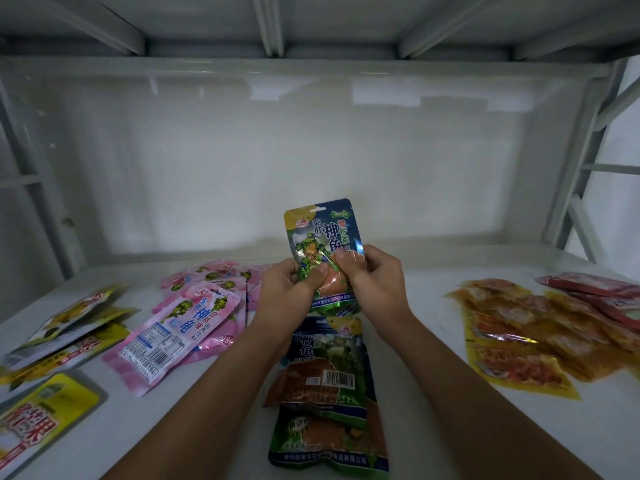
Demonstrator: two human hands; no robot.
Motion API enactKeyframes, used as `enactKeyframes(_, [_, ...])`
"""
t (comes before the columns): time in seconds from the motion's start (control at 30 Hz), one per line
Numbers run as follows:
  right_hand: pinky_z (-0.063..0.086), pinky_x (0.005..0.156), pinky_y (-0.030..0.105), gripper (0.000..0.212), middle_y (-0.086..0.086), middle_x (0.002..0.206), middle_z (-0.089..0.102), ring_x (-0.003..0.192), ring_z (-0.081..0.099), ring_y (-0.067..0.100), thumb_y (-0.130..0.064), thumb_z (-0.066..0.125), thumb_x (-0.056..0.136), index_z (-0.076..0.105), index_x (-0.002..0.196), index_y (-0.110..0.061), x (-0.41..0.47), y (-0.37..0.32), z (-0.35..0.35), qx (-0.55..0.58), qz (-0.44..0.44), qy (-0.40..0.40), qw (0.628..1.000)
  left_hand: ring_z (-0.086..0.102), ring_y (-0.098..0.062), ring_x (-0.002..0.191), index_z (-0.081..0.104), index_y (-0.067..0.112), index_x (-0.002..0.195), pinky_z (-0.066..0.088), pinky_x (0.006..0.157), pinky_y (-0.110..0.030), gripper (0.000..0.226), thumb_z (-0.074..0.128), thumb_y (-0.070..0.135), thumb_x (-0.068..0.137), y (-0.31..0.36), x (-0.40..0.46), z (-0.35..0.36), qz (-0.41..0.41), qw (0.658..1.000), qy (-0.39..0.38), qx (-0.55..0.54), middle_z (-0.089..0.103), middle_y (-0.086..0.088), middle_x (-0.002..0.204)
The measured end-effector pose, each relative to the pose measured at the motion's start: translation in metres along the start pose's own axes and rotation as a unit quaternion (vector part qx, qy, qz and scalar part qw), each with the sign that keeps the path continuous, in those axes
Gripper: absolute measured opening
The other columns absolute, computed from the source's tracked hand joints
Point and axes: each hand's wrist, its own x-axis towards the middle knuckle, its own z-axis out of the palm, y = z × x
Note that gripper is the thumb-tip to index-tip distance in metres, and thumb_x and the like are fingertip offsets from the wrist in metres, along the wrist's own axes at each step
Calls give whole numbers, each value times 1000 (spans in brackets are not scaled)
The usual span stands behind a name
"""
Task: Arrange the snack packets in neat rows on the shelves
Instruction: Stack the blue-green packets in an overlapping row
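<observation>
A blue-green snack packet with a turtle picture stands upright above the white shelf, at the centre. My left hand pinches its lower left part and my right hand grips its lower right part. Directly below, two more blue-green packets lie flat in a line toward me, partly under my forearms. A heap of pink packets lies to the left of my hands.
Yellow packets lie scattered at the far left. Orange-yellow packets and red packets lie at the right. The shelf's white back wall and grey metal uprights enclose the space; another shelf runs overhead.
</observation>
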Motion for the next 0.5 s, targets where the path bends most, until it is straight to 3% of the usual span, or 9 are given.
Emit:
enactKeyframes(0.03, [62, 76, 58, 15, 16, 84, 77, 83, 76, 37, -23, 75, 95, 76, 85, -11, 0, 0, 0, -1, 1, -6, 1000, 78, -33, 85, 73, 0, 107, 63, 75, -41, 13, 67, 11, 101, 0, 0, 0, 0, 1000, 2, 2, 80, -17, 95])
enactKeyframes(0.1, [59, 72, 62, 36, 27, 85, 73, 85, 71, 49, -34, 77, 87, 73, 86, 2, -1, -1, 3, -11, -6, -7, 1000, 77, -32, 87, 75, 2, 106, 63, 76, -41, 13, 62, 6, 103, 0, 0, -1, -9, 1000, 2, 4, 80, -16, 96])
enactKeyframes(0.2, [58, 66, 59, 57, 33, 84, 66, 71, 66, 46, -45, 75, 80, 64, 84, 11, -2, 1, 4, -36, -22, -11, 999, 78, -26, 80, 75, 3, 106, 62, 68, -34, 14, 61, 2, 102, 3, 1, -3, -32, 999, -1, -7, 80, -14, 94])
enactKeyframes(0.3, [59, 69, 56, 51, 33, 87, 68, 75, 70, 44, -39, 77, 88, 66, 89, 11, -2, 0, 4, -33, -16, -13, 999, 77, -25, 73, 75, 2, 104, 60, 61, -32, 13, 63, 3, 98, 8, -1, -2, -57, 998, 2, -35, 80, -14, 89])
enactKeyframes(0.37, [62, 74, 56, 39, 26, 90, 73, 84, 73, 43, -32, 77, 94, 71, 96, 6, -3, -1, 3, -22, -2, -25, 999, 78, -29, 79, 75, 3, 106, 63, 69, -38, 13, 65, 10, 100, 10, 0, -1, -67, 996, -2, -61, 80, -16, 94])
enactKeyframes(0.5, [63, 75, 40, 13, 11, 93, 79, 84, 77, 23, -18, 72, 97, 77, 101, -7, -4, -6, 2, 28, 30, -48, 998, 78, -35, 92, 75, 1, 111, 64, 81, -44, 18, 68, 14, 100, 8, 3, -4, -45, 997, -8, -64, 80, -17, 101])
